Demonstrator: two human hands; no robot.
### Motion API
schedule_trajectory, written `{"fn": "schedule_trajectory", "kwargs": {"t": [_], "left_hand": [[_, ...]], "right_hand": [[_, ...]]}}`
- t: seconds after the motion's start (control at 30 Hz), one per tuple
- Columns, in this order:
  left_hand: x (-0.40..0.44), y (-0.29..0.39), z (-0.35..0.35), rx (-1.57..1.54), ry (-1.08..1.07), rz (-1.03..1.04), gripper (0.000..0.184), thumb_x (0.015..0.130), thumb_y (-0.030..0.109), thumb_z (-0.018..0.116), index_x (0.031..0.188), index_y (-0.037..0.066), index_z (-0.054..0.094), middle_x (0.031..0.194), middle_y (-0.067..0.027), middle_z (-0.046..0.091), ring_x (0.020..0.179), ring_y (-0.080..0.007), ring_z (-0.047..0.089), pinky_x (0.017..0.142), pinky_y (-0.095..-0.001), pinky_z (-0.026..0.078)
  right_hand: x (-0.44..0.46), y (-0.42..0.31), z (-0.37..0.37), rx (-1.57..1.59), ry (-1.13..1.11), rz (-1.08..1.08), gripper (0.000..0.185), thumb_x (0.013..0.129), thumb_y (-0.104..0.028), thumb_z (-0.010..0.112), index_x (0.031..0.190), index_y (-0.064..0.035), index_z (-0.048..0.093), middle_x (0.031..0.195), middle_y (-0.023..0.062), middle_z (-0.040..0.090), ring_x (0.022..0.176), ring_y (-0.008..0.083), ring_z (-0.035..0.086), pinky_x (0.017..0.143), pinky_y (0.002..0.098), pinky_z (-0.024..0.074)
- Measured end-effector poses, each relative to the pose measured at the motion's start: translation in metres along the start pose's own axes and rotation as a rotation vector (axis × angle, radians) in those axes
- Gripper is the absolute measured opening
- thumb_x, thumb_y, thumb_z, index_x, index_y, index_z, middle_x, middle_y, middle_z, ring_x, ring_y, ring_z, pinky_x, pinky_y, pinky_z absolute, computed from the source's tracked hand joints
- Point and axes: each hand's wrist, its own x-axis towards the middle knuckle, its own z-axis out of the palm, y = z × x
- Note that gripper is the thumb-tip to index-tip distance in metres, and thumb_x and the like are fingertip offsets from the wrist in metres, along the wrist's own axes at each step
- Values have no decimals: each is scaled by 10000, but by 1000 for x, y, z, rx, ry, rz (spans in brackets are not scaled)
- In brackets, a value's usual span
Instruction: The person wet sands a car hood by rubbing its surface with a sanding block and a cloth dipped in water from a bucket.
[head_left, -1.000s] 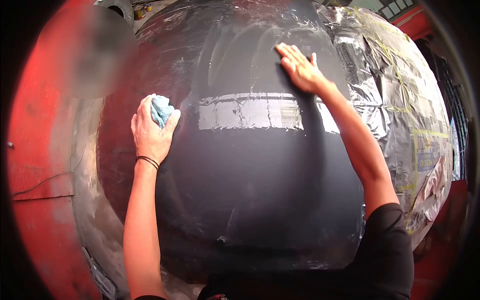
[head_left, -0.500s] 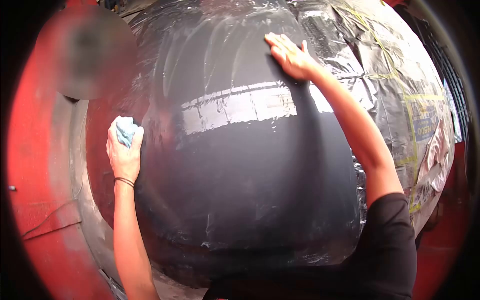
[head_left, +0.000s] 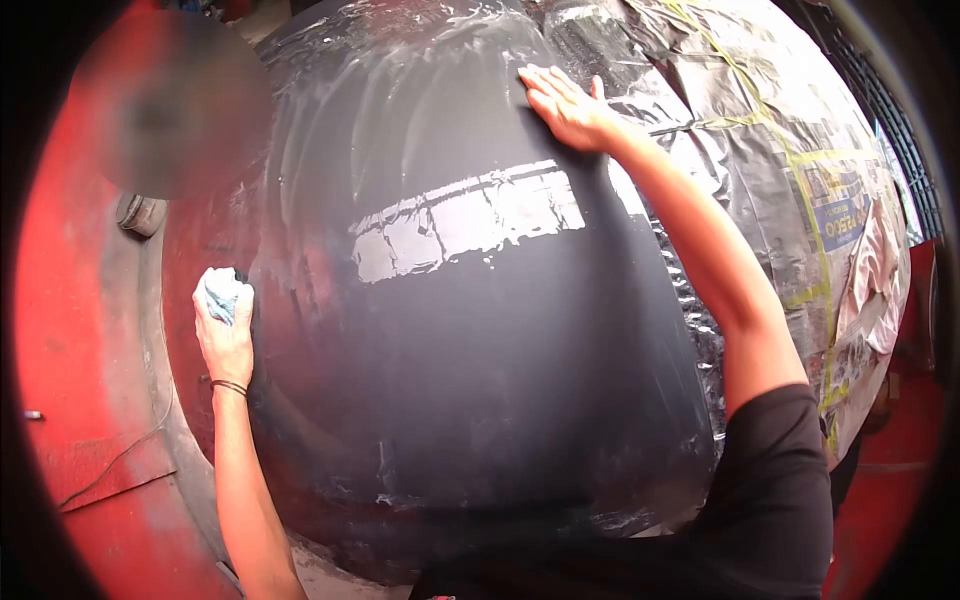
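Observation:
A large dark panel (head_left: 450, 350), wet and shiny with whitish streaks near its far end, fills the middle of the view. At its left edge my left hand (head_left: 224, 335) grips a light blue cloth (head_left: 221, 297) between thumb and fingers. Toward the far right part of the panel, my right hand (head_left: 570, 110) lies on the surface with its palm down and thumb apart, holding nothing. A bright window-like reflection shows on the panel between the two hands.
Plastic sheeting (head_left: 720, 170) with yellow tape covers the surface on the right, with a crumpled pinkish piece (head_left: 868, 275) near its edge. A can (head_left: 140, 214) stands at the left, beside red flooring (head_left: 95, 330). A blurred round patch hides the upper left.
My left hand, with the cloth, has moved left and nearer to my body. My right hand has shifted left and slightly farther away in the view, which has turned somewhat.

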Motion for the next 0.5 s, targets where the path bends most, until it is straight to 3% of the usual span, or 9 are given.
{"fn": "schedule_trajectory", "kwargs": {"t": [0.03, 0.17, 0.23, 0.33, 0.43, 0.5], "left_hand": [[-1, 0, 1, -15, 2, -18, 641, 1062, 372, 778, 1560, 55, 527, 1401, -144, 694, 1303, -279, 660, 1147, -428, 492], [2, -5, 7, -12, 68, 43, 660, 1007, 367, 840, 1516, 48, 565, 1341, -150, 734, 1238, -294, 699, 1101, -446, 526], [2, -2, 12, -35, 77, 11, 635, 1004, 352, 843, 1498, 46, 586, 1329, -154, 739, 1230, -292, 704, 1095, -446, 532], [4, -3, 10, -19, 90, -21, 615, 985, 335, 856, 1478, 63, 609, 1333, -153, 745, 1225, -303, 713, 1089, -454, 541], [6, -5, 6, 32, 65, -12, 690, 987, 424, 833, 1531, 86, 577, 1377, -154, 737, 1303, -339, 688, 1125, -450, 521], [8, -18, 8, 118, 37, -6, 757, 1025, 547, 735, 1615, 130, 507, 1534, -147, 640, 1439, -331, 600, 1236, -574, 379]], "right_hand": [[-46, -2, -2, -19, 48, -76, 646, 1204, -495, 247, 1779, -201, 266, 1862, 23, 238, 1725, 281, 173, 1323, 765, 91], [-210, -20, -26, 0, -103, -146, 647, 1204, -459, 252, 1786, -176, 264, 1846, 77, 268, 1726, 329, 157, 1344, 706, -4], [-196, -18, -28, -22, -81, -145, 638, 1204, -453, 263, 1778, -176, 285, 1845, 81, 270, 1723, 329, 167, 1343, 716, 9], [-86, -9, -6, 42, 45, -112, 622, 1209, -460, 264, 1768, -189, 291, 1850, 54, 264, 1718, 326, 188, 1313, 781, 57], [-35, -28, 10, -88, 72, -32, 607, 1202, -438, 286, 1744, -168, 335, 1839, 46, 293, 1706, 319, 230, 1277, 834, 68], [-59, -57, 8, 8, 135, -43, 609, 1200, -432, 298, 1742, -156, 340, 1835, 56, 305, 1701, 323, 245, 1295, 806, 79]]}}
